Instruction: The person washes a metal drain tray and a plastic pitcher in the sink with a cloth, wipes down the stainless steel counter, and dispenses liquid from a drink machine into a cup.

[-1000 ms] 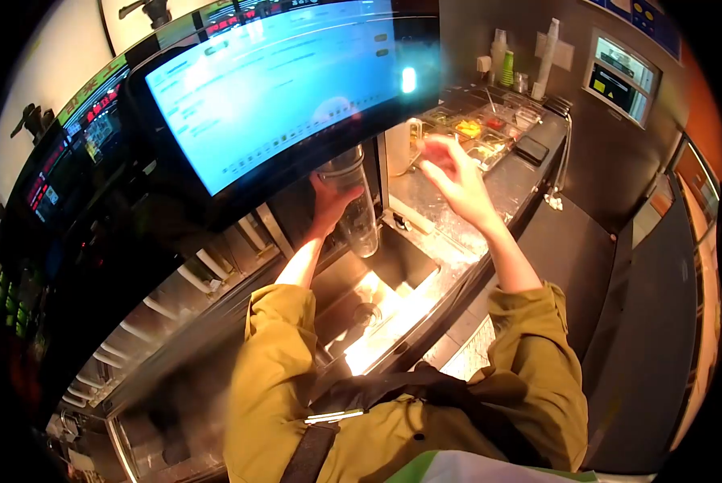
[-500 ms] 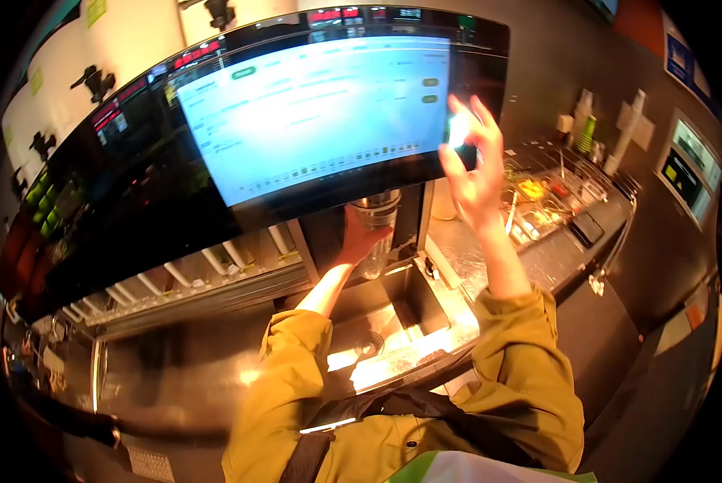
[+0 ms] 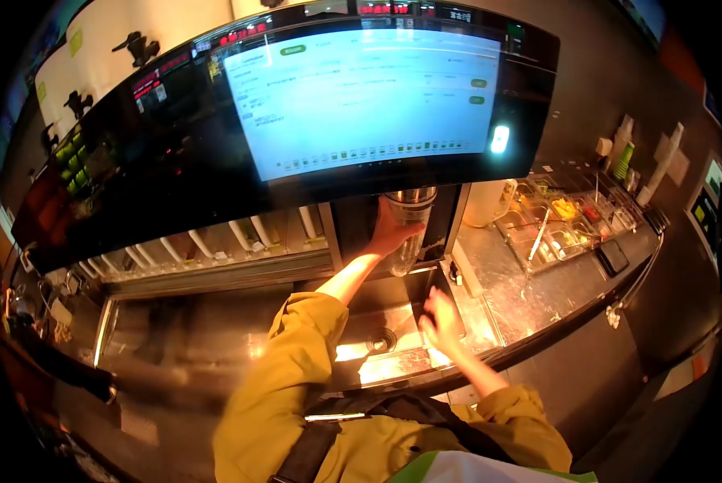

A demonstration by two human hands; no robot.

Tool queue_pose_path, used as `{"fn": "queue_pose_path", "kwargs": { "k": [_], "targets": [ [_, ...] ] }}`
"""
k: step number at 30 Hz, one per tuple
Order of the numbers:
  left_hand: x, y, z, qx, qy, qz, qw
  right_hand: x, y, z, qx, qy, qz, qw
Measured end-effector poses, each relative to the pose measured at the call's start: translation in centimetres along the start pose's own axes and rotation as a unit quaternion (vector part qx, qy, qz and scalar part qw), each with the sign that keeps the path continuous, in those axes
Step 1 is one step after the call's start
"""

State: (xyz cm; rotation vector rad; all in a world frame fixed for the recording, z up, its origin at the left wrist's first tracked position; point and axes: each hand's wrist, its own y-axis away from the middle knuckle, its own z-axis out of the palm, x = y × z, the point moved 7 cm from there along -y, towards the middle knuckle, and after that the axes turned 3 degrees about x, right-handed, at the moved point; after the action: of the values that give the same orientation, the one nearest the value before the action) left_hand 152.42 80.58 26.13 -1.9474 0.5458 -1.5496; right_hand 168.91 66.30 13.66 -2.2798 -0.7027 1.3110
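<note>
My left hand is wrapped round a clear cup with a metal top, held up under the lower edge of the wide touchscreen. The cup's upper end sits close beneath the machine; whether it touches is hidden. My right hand hangs above the right side of the steel sink, slightly blurred. Its fingers are loosely bent and apart, and I see nothing in them. A white lit button glows at the right of the screen.
To the right, a steel counter carries a topping station with several small tubs and a pale pitcher. White tubes line up below the machine on the left. Large pale dispensers with black taps stand behind.
My right hand has come down from beside the screen's right edge to over the sink. The lit button is now uncovered. My left hand still holds the cup, and the view has shifted.
</note>
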Motion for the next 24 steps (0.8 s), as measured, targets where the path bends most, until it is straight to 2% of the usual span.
{"fn": "queue_pose_path", "kwargs": {
  "k": [2, 3, 4, 6, 7, 8, 10, 13, 16, 19, 20, 22, 24],
  "targets": [
    [-1.2, -0.2, 0.1, -0.026, 0.036, 0.008, 0.999, -9.2, -8.3, -6.6, 0.115, 0.082, -0.144, 0.980],
    [-1.5, -0.3, 0.8, -0.045, 0.058, 0.011, 0.997, -11.5, -11.2, -9.3, 0.187, 0.081, -0.185, 0.961],
    [-0.7, -0.1, 1.1, -0.046, 0.083, -0.004, 0.996, -14.8, -13.7, -12.0, 0.270, 0.118, -0.278, 0.914],
    [2.1, 0.3, 0.4, -0.026, 0.124, -0.033, 0.991, -18.2, -17.4, -14.8, 0.327, 0.139, -0.294, 0.888],
    [1.8, 0.2, 0.2, -0.022, 0.096, -0.026, 0.995, -19.9, -19.2, -16.1, 0.356, 0.149, -0.299, 0.873],
    [1.9, 0.1, 0.2, -0.025, 0.089, -0.025, 0.995, -20.3, -20.5, -16.7, 0.358, 0.110, -0.277, 0.885],
    [1.7, 0.0, 0.1, -0.024, 0.074, -0.023, 0.997, -21.3, -22.0, -16.9, 0.379, 0.144, -0.323, 0.855],
    [0.7, 0.0, 0.3, -0.047, 0.079, -0.031, 0.995, -21.6, -22.8, -16.5, 0.367, 0.182, -0.331, 0.850],
    [0.3, 0.1, 0.5, -0.056, 0.115, -0.031, 0.991, -21.6, -20.3, -17.1, 0.386, 0.122, -0.352, 0.844],
    [-1.2, -0.3, 0.5, -0.039, 0.091, 0.025, 0.995, -19.6, -16.8, -15.6, 0.383, 0.111, -0.329, 0.856],
    [-1.1, -0.2, 0.2, -0.035, 0.077, 0.003, 0.996, -18.6, -15.7, -14.7, 0.374, 0.118, -0.329, 0.859],
    [-0.2, 0.0, 0.1, -0.039, 0.053, -0.042, 0.997, -15.9, -13.7, -12.3, 0.323, 0.079, -0.305, 0.892],
    [-0.1, 0.1, 0.0, -0.033, 0.050, -0.041, 0.997, -12.5, -11.1, -8.9, 0.237, 0.028, -0.229, 0.944]
  ]
}}
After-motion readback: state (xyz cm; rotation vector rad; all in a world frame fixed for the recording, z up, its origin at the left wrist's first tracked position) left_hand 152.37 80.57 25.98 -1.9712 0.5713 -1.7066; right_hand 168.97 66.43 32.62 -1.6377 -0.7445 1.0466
